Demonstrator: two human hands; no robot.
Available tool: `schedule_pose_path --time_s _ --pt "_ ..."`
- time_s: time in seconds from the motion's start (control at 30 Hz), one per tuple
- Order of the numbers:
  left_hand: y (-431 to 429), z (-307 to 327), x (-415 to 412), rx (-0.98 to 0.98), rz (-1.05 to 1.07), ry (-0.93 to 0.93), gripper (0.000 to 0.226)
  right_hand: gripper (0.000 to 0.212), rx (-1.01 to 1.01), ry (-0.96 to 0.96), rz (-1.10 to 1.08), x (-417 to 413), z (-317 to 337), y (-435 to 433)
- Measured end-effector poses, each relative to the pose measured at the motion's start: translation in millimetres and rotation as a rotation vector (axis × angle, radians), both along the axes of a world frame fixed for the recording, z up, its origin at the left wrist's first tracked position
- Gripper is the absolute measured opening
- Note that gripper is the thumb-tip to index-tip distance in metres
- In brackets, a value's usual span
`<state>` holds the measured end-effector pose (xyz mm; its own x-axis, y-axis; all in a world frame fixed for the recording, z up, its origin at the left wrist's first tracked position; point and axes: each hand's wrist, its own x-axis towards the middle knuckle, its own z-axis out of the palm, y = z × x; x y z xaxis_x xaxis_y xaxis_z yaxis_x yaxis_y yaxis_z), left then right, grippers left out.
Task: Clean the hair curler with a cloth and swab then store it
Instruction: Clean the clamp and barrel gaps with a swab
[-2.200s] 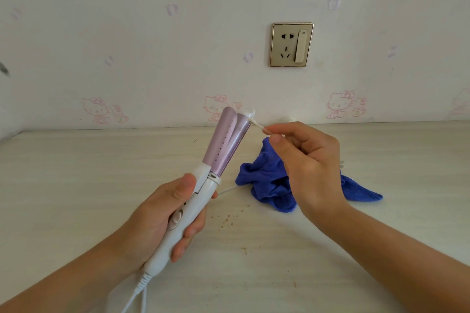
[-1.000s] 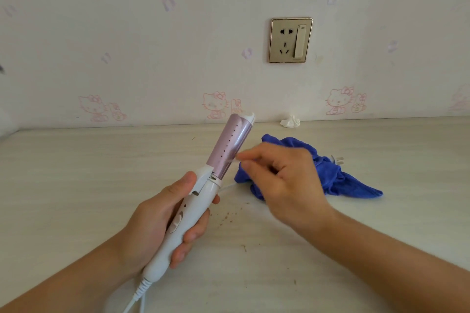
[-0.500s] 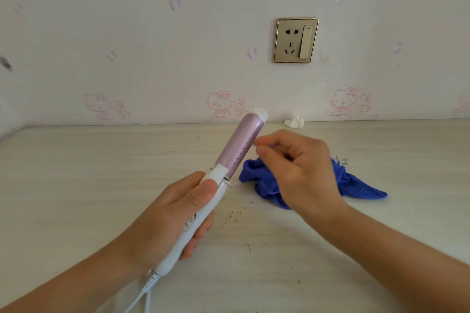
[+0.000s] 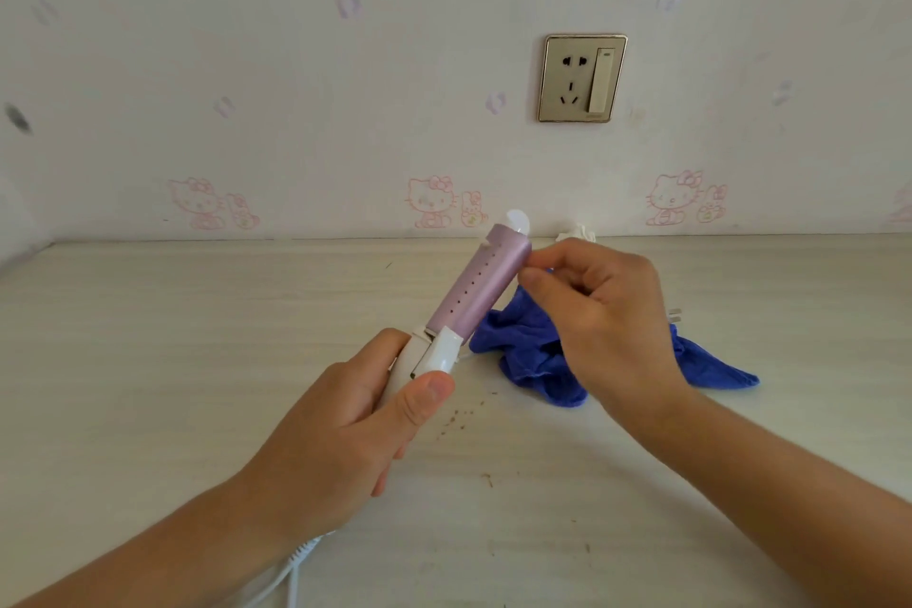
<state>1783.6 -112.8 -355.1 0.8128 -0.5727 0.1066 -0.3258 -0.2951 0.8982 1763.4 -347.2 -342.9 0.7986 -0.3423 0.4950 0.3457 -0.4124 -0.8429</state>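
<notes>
The hair curler [image 4: 481,289] has a white handle and a purple barrel with a row of small holes, tilted up and to the right. My left hand [image 4: 355,430] grips its handle, thumb on the white clamp lever. My right hand [image 4: 599,326] is pinched shut against the right side of the barrel near its tip. The swab sits in that pinch and is almost fully hidden by my fingertips. The blue cloth [image 4: 523,353] lies crumpled on the table behind my right hand, partly covered by it.
The pale wooden table [image 4: 172,360] meets a wall with a socket [image 4: 582,78]. The curler's white cord [image 4: 291,573] hangs off the front edge, its plug [image 4: 675,315] lying by the cloth. A white wad [image 4: 578,232] rests at the wall. Brown crumbs [image 4: 459,415] dot the tabletop.
The curler's two plates have come together into a shut barrel and rolled in my left hand. My right hand went down the barrel, then back up toward the tip.
</notes>
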Motion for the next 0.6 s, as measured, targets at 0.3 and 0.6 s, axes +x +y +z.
schedule_pose_path --time_s 0.3,0.6 --pt "-0.1 -3.0 -0.8 -0.001 0.055 -0.044 0.045 0.015 -0.138 0.093 0.165 -11.4 -18.2 25.6" --pt "0.5 -1.9 -2.2 0.01 0.058 -0.047 0.047 0.018 -0.064 0.111 0.138 -9.5 -13.0 22.3"
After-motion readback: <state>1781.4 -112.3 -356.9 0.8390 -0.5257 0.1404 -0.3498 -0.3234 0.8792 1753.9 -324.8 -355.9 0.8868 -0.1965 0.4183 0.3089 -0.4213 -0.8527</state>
